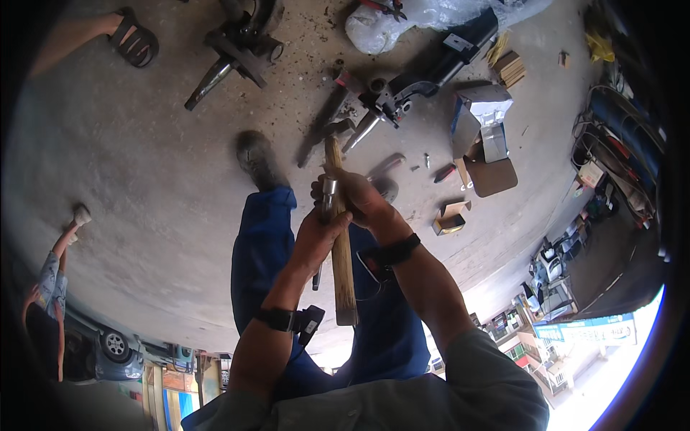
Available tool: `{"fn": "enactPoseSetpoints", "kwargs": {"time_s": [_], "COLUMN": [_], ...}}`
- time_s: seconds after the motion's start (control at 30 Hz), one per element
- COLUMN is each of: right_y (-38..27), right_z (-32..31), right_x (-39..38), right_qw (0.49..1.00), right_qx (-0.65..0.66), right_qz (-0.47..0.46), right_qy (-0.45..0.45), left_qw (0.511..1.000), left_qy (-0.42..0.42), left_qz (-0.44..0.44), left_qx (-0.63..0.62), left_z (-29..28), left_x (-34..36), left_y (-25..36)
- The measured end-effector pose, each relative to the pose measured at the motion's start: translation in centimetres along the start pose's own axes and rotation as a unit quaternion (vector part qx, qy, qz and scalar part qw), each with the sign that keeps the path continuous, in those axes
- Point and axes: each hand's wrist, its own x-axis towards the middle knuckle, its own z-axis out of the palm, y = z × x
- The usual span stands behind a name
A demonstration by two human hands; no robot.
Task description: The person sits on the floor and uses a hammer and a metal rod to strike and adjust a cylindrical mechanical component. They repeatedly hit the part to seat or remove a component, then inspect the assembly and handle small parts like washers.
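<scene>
We have both hands together over the concrete floor, between our knees, with the hammer upright in them, its head toward the floor's far side and its wooden handle running back to our lap. Our right hand is closed around the handle below the head; our left hand is wrapped around a silver-ended piece lying alongside, its thumb against the wood. How the right fingertips share that piece we cannot tell. Beyond the hammer head, toward the floor's far right corner, a black cylinder lies with its near end at a dark metal assembly that carries a tapered shaft; these look already joined, though the seam is too small to judge. A second metal assembly lies well apart near the far edge, with no cylinder visible on it. The larger carton and the small box stand open toward the right edge, so some unpacking seems done. We judge the job partway along: the silver-ended piece is in hand, not fitted to anything, and the second assembly probably remains to be dealt with.
</scene>
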Motion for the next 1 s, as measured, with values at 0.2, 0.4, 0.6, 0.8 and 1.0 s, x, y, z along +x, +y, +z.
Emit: {"fn": "enactPoseSetpoints", "kwargs": {"time_s": [0.2,0.4,0.6,0.8,1.0], "right_y": [-0.8,-2.4,-9.5,-14.7,-17.7], "right_z": [-2.9,-12.3,-14.2,-14.5,-12.5], "right_x": [-3.5,-6.5,-8.5,-8.6,-7.4], "right_qw": [0.971,0.956,0.949,0.904,0.767], "right_qx": [0.089,0.039,-0.005,-0.128,-0.279], "right_qz": [-0.214,-0.282,-0.312,-0.407,-0.566], "right_qy": [0.054,0.066,0.051,0.014,0.114], "left_qw": [0.996,0.951,0.883,0.88,0.894], "left_qy": [0.087,0.091,-0.015,-0.044,0.021], "left_qz": [0.017,0.155,0.31,0.334,0.429], "left_qx": [0.013,-0.251,-0.353,-0.336,-0.127], "left_z": [0.0,-0.6,6.1,6.5,7.1], "left_x": [1.2,7.8,15.8,21.6,24.0], "left_y": [-2.0,3.9,16.6,17.9,19.6]}}
